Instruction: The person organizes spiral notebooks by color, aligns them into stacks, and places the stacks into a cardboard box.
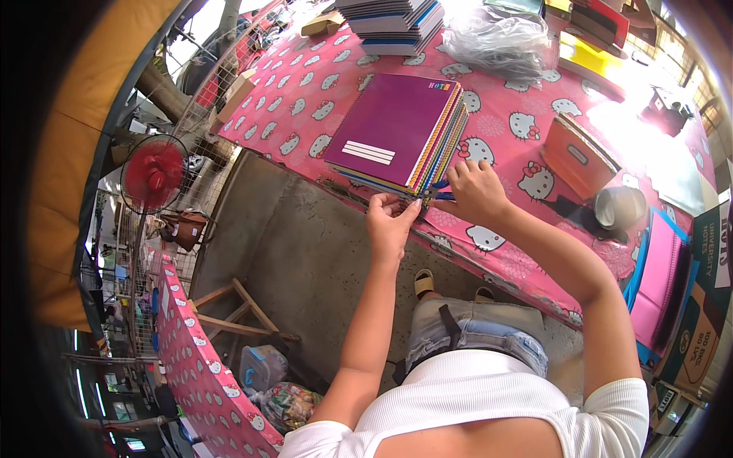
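A stack of spiral notebooks [397, 126] with a purple cover on top lies near the table's front edge. At its near right corner, my left hand [391, 223] has thumb and fingers closed in a pinch by the spiral's end. What it pinches is too small to make out. My right hand [475, 187] grips blue-handled pliers [442, 195], whose jaws meet the same corner, close to my left fingertips. The fingers partly cover the tool, so its exact kind is hard to tell.
The pink patterned table [305, 107] also carries a notebook pile [393, 27], clear plastic bags [496, 42], orange-covered books [578, 156] and a roll of clear tape [617, 208]. A carton [699, 305] stands at right. Left are a red fan [155, 174] and a wooden trestle [240, 311].
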